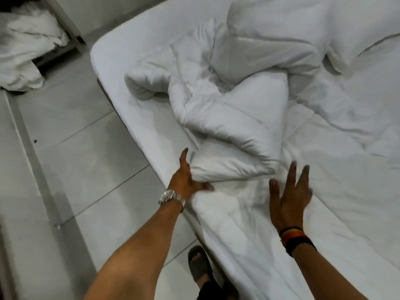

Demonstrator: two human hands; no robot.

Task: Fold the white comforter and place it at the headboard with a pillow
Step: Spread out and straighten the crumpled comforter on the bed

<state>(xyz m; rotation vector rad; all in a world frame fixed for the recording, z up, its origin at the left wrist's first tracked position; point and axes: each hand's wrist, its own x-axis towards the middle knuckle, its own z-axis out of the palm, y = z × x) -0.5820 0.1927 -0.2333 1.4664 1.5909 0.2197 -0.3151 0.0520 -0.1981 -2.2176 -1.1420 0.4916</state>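
The white comforter [227,109] lies crumpled in thick rolls across the middle of the bed [112,68]. My left hand [187,180], with a silver watch on its wrist, grips a corner fold of the comforter at the bed's near left edge, thumb under the fold. To its right, my right hand [290,198] is flat with fingers spread on the white fabric. A white pillow [357,29] lies at the far right of the bed, with another bulky white pillow [255,24] beside it.
Pale floor tiles [75,148] run along the bed's left side. A heap of white bedding [28,53] lies on the floor at the far left by a dark frame. My sandalled foot [198,263] stands next to the bed's edge.
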